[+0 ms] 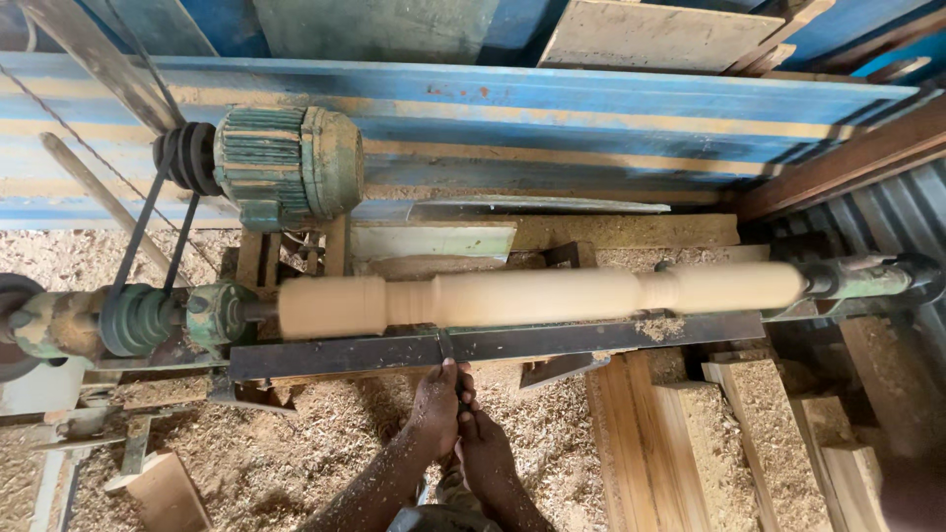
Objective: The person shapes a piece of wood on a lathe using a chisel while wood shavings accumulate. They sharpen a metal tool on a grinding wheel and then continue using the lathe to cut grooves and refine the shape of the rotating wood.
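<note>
In the head view, a long pale turned wooden spindle [537, 296] lies level across the middle, blurred as if spinning, held between a green metal headstock [212, 313] at 9 o'clock and a green tailstock [867, 278] at 3 o'clock. Just below it runs a dark flat steel tool rest bar [591, 340], leaving only a narrow gap to the wood. Both hands meet at 6 o'clock: the left hand [439, 404] has its fingers clenched round a thin metal chisel [446, 347] whose tip crosses the bar and reaches the spindle's narrow neck; the right hand [485, 453] sits right behind it, touching, fingers wrapped on the same tool's handle. A green ribbed electric motor [281, 163] with black drive belts sits at 10 o'clock. Sawdust [296, 443] covers the floor; sawn timber blocks [729, 433] crowd 4 o'clock, blue-painted boards [591, 108] close the far side.
</note>
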